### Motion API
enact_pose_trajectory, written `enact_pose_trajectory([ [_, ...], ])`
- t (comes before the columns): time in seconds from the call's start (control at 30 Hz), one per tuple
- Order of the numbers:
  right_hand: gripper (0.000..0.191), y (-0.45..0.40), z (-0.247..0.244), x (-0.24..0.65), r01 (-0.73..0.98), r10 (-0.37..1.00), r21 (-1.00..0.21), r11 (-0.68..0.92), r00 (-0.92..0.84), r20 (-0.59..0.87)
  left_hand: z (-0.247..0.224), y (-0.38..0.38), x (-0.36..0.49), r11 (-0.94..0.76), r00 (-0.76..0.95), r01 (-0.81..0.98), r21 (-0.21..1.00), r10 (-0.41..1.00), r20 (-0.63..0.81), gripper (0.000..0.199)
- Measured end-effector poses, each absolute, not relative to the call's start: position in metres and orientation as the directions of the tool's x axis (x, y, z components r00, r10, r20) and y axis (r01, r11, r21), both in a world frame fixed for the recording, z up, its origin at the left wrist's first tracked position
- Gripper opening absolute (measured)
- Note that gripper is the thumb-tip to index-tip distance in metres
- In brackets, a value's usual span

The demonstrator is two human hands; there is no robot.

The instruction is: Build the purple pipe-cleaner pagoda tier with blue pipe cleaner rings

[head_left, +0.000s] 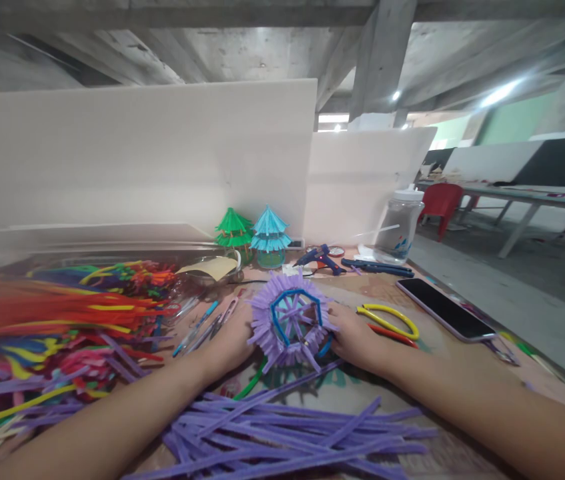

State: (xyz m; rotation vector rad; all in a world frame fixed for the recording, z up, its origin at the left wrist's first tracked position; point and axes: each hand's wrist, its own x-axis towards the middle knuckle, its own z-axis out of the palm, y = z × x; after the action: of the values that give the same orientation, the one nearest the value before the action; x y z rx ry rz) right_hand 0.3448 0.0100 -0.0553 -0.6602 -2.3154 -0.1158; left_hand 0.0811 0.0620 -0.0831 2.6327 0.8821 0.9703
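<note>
Between my two hands is a frilled purple pipe-cleaner model [261, 310], with a blue many-sided ring and purple spokes in its middle. My left hand [237, 331] grips its left side, fingers mostly hidden behind the frill. On the other side my right hand [346, 333] is closed on the right edge, its fingertips partly covered. Below the model lies a loose heap of purple pipe cleaners [282, 433]. A green pipe cleaner [251, 385] and a yellow pipe cleaner loop [392, 320] lie close by.
Bundles of coloured pipe cleaners [62, 307] cover the left side. Behind stand a green pavilion model [233, 227] and a light-blue pavilion model [271, 230]. A glue gun [321, 259], a plastic jug [398, 227] and a phone [445, 309] are farther right; pens [196, 328] lie left.
</note>
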Motion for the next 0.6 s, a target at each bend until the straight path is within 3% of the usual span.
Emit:
enact_pose_trajectory([
  [0.23,0.027,0.016,-0.065,0.348,0.551,0.494,-0.14,0.823,-0.573,0.654,-0.081,0.061,0.075,-0.792,0.598,0.508,0.338,0.607,0.524,0.043],
  [0.37,0.017,0.016,-0.063,0.346,0.609,0.609,-0.239,0.756,-0.523,0.597,-0.075,0.057,0.077,-0.787,0.595,0.52,0.333,0.613,0.519,0.041],
  [0.6,0.029,0.019,-0.061,0.344,0.687,0.791,-0.407,0.603,-0.445,0.421,-0.069,0.054,0.079,-0.714,0.601,0.583,0.387,0.7,0.386,0.029],
])
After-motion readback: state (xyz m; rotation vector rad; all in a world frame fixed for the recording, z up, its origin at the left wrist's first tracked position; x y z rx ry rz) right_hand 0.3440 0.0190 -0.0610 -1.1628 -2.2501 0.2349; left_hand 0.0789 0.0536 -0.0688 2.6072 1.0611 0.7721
